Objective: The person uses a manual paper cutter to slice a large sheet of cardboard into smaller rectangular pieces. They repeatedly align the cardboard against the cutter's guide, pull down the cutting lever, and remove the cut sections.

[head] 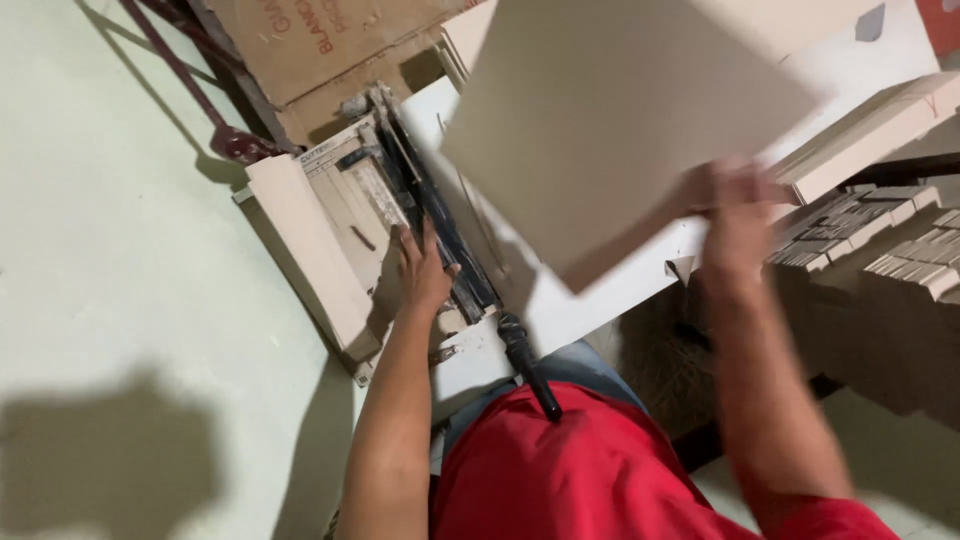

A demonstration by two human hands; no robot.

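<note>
Closest in, the red shirt [590,470] is filling the bottom of the view, and just past it the black handle [528,362] of the manual tile cutter [400,220] is pointing back toward the person. The left hand [425,270] is lying flat and open on the cutter's bed, fingers spread beside the dark guide rail [440,225], gripping nothing, just pressing down. Over on the other side, the right hand [735,205] is clamped on the lower edge of a large beige tile [610,120], which is hanging tilted in the air above the cutter, blurred with motion. To do this well, I'd say that the tile wants a firm hold with its edge kept square to the rail, while the flat hand is keeping the cutter from sliding on the pale floor [120,250]. Further right, stacks of cut tile strips [860,220] are sitting near the right arm, and at the far top a cardboard box [320,50] is leaning by the wall.
</note>
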